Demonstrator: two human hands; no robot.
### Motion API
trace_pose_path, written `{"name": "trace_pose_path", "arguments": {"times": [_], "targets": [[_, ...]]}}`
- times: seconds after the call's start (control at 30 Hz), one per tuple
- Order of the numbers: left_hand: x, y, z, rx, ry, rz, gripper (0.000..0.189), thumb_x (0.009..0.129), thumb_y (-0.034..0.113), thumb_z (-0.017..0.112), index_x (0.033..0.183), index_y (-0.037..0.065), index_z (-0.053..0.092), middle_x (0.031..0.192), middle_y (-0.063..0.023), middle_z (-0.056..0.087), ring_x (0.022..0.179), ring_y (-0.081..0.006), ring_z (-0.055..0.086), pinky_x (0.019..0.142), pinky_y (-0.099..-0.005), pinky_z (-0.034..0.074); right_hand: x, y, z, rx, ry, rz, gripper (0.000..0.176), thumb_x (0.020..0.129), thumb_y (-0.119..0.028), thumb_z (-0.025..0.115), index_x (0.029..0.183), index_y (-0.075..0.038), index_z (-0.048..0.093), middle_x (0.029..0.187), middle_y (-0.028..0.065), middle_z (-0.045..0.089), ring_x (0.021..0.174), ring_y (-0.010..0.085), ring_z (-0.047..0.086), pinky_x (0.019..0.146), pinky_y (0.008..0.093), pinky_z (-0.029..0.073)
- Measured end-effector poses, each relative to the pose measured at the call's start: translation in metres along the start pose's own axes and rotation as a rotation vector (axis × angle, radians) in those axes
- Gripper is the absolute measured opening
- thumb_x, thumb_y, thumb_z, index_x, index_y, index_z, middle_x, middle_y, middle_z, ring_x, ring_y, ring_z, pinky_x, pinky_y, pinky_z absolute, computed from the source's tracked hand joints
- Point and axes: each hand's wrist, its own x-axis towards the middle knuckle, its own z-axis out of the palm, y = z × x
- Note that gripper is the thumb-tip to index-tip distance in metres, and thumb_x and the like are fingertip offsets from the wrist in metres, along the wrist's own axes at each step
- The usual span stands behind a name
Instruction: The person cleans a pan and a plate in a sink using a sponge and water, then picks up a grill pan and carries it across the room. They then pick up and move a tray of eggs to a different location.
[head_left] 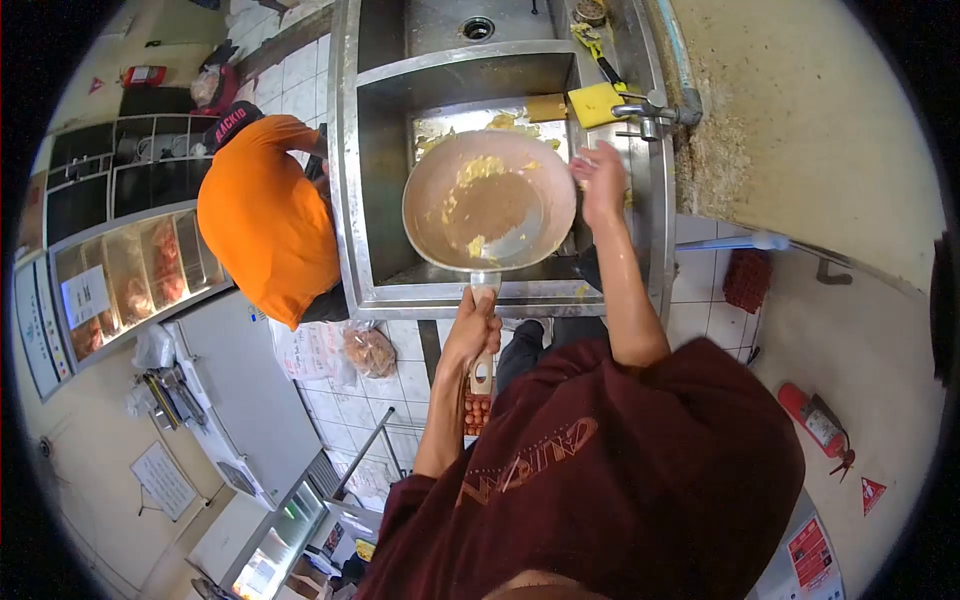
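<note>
A pan (500,205) with yellow food bits stuck inside is held over the metal sink basin (385,200). My left hand (473,330) is wrapped round its light handle. Beside the pan's right rim is my right hand (600,185), slightly blurred, its fingers apart and nothing seen in them. Above that hand, a yellow sponge (595,104) lies at the sink's edge by the tap (648,117). More yellow scraps lie in the basin behind the pan.
A person in an orange top (265,215) bends at the sink's left side. A second basin (440,30) adjoins at the top. A scrubber with a yellow-green handle (595,45) lies on the ledge. Eggs (477,412) are below the pan handle. A fire extinguisher (815,420) is at right.
</note>
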Motion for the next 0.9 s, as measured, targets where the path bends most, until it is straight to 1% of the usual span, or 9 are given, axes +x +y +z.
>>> {"name": "trace_pose_path", "arguments": {"times": [0.1,0.13,0.27,0.37,0.5,0.63,0.73,0.83,0.9], "targets": [[0.007,0.016,0.017,0.036,-0.085,-0.015,0.027,0.101,0.037,0.047,0.116,0.017,0.037,0.060,-0.0009,0.039,0.040,-0.0096,0.035,0.035,-0.0259,0.030,-0.008,-0.055,-0.020,-0.157,-0.053,-0.161,0.044,0.093,-0.031,0.062,0.119,0.003,0.050,0.102,0.0144,0.060,0.077,0.0176,0.061,0.067,0.0293,0.050],[0.010,0.020,0.024,0.069,-0.118,0.003,0.026,0.102,0.036,0.046,0.115,0.015,0.035,0.060,-0.0010,0.038,0.040,-0.0096,0.035,0.035,-0.0262,0.030,0.008,-0.057,-0.029,-0.353,-0.065,-0.241,0.045,0.091,-0.041,0.065,0.104,0.001,0.058,0.089,0.0108,0.063,0.071,0.0156,0.061,0.061,0.0291,0.049],[0.003,0.045,0.062,0.166,-0.180,0.033,0.026,0.102,0.034,0.046,0.115,0.015,0.035,0.061,-0.0010,0.037,0.041,-0.0088,0.035,0.034,-0.0243,0.031,0.030,-0.072,-0.029,-0.524,-0.026,-0.333,0.034,0.084,-0.032,0.075,0.077,-0.001,0.063,0.065,0.0061,0.062,0.053,0.0164,0.057,0.051,0.0331,0.046],[0.004,0.053,0.078,0.212,-0.143,0.029,0.028,0.102,0.034,0.046,0.120,0.016,0.035,0.063,-0.0022,0.038,0.041,-0.0082,0.034,0.035,-0.0234,0.032,0.012,-0.080,-0.028,-0.955,0.128,-0.706,0.036,0.079,-0.031,0.079,0.076,0.000,0.061,0.068,0.0118,0.063,0.054,0.0218,0.058,0.053,0.0369,0.046],[0.023,0.055,0.067,0.178,-0.194,0.016,0.036,0.101,0.036,0.048,0.129,0.020,0.034,0.069,-0.0026,0.040,0.042,-0.0071,0.033,0.035,-0.0224,0.032,0.019,-0.079,-0.033,-1.039,0.224,-0.921,0.018,0.076,-0.016,0.073,0.080,-0.001,0.062,0.074,0.0165,0.064,0.070,0.0367,0.063,0.062,0.0456,0.046],[0.027,0.059,0.068,0.249,-0.249,0.040,0.036,0.101,0.038,0.048,0.130,0.021,0.035,0.069,-0.0015,0.040,0.042,-0.0066,0.032,0.034,-0.0220,0.030,0.022,-0.081,-0.033,-1.047,0.266,-0.901,0.011,0.078,-0.007,0.067,0.086,-0.001,0.062,0.078,0.0192,0.063,0.075,0.0390,0.062,0.066,0.0471,0.046],[0.042,0.057,0.061,0.227,-0.308,0.034,0.035,0.101,0.039,0.048,0.128,0.022,0.035,0.066,0.0000,0.038,0.042,-0.0064,0.030,0.034,-0.0222,0.029,0.019,-0.076,-0.036,-0.908,0.255,-0.968,0.014,0.079,-0.011,0.069,0.076,0.000,0.060,0.067,0.0179,0.059,0.060,0.0342,0.058,0.055,0.0449,0.041],[0.053,0.055,0.054,0.210,-0.361,0.025,0.032,0.101,0.041,0.047,0.126,0.024,0.036,0.063,0.0022,0.033,0.041,-0.0065,0.028,0.034,-0.0227,0.026,0.008,-0.074,-0.037,-0.927,0.234,-0.808,0.017,0.081,-0.015,0.071,0.085,0.000,0.063,0.069,0.0161,0.061,0.061,0.0321,0.059,0.057,0.0408,0.046],[0.071,0.049,0.045,0.200,-0.412,0.015,0.030,0.101,0.042,0.046,0.123,0.025,0.036,0.061,0.0031,0.031,0.041,-0.0066,0.027,0.034,-0.0229,0.024,-0.014,-0.065,-0.033,-0.620,0.293,-0.887,0.022,0.079,-0.014,0.072,0.094,-0.001,0.063,0.075,0.0150,0.064,0.063,0.0299,0.060,0.060,0.0379,0.049]]}}
